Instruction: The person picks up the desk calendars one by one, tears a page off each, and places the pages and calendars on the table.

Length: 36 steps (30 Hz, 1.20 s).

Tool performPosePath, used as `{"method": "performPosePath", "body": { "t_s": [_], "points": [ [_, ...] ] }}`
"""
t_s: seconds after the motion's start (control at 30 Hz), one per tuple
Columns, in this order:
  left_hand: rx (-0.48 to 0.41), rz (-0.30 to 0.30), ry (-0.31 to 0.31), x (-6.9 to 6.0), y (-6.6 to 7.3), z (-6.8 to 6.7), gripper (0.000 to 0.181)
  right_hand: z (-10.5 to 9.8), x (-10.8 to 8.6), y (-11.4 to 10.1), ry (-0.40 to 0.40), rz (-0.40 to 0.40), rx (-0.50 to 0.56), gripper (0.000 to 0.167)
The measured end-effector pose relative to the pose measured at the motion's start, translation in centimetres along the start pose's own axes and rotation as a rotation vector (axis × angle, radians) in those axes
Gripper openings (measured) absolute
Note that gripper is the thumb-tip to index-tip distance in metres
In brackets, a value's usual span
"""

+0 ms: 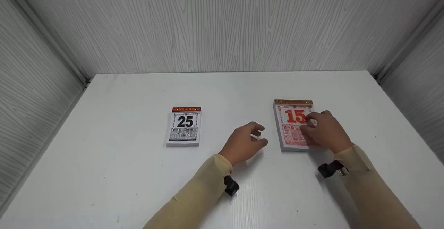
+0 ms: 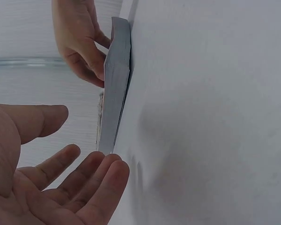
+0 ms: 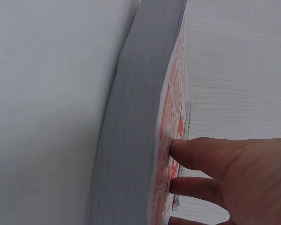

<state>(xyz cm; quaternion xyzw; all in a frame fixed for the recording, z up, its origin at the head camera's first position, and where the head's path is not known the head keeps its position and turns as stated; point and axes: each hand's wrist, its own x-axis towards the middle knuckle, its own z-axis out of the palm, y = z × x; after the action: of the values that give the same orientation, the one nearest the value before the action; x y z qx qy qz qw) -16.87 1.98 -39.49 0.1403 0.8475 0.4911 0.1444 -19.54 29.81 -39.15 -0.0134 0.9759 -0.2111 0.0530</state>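
Observation:
A thick tear-off calendar [image 1: 289, 135] with a red "15" and a gold-brown top strip lies flat on the right part of the white table. My right hand [image 1: 326, 130] is over its right side, thumb and fingertips touching the top page. In the right wrist view, the thumb and fingers stand apart against the red print of the calendar [image 3: 131, 117], whose thick paper edge faces the camera. To the calendar's left, my left hand [image 1: 242, 142] hovers above the table, fingers loosely bent and holding nothing. The left wrist view shows a gap between its thumb and fingers.
A smaller tear-off calendar [image 1: 184, 128] with a black "25" and a red top strip lies left of my left hand. Grey wood-grain panels [image 1: 222, 27] stand behind the white table [image 1: 104, 166] and along both its sides.

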Motion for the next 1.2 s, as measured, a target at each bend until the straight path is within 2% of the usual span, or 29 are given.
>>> {"method": "performPosePath", "body": {
  "t_s": [0.2,0.47,0.63,0.8,0.9,0.97,1.1,1.2],
  "points": [
    [0.019,0.013,-0.012,-0.1,0.1,0.6,0.039,0.8,-0.7,-1.7,-0.013,-0.002,0.001,0.047],
    [0.118,0.034,-0.009,-0.4,-0.1,1.3,0.031,1.7,-1.8,-3.6,-0.039,-0.015,-0.007,0.044],
    [0.176,0.05,0.007,-0.4,-0.3,1.6,0.024,1.9,-2.2,-4.3,-0.032,-0.043,-0.032,0.043],
    [0.18,0.043,0.003,-0.5,-0.1,1.3,0.024,1.6,-2.2,-4.8,-0.044,-0.03,-0.058,0.041],
    [0.182,0.038,0.008,-0.8,-0.1,0.4,0.026,1.5,-2.1,-5.6,-0.034,-0.026,-0.076,0.042],
    [0.199,0.035,0.034,-0.9,-0.3,-0.8,0.029,1.6,-2.1,-6.5,-0.006,-0.045,-0.092,0.046],
    [0.298,0.024,0.156,-1.0,-1.4,-4.1,0.033,2.7,-2.1,-8.8,0.076,-0.151,-0.092,0.051],
    [0.387,-0.038,0.273,-1.1,-2.7,-7.0,0.038,4.0,-2.2,-10.8,0.087,-0.239,-0.058,0.046]
  ]
}}
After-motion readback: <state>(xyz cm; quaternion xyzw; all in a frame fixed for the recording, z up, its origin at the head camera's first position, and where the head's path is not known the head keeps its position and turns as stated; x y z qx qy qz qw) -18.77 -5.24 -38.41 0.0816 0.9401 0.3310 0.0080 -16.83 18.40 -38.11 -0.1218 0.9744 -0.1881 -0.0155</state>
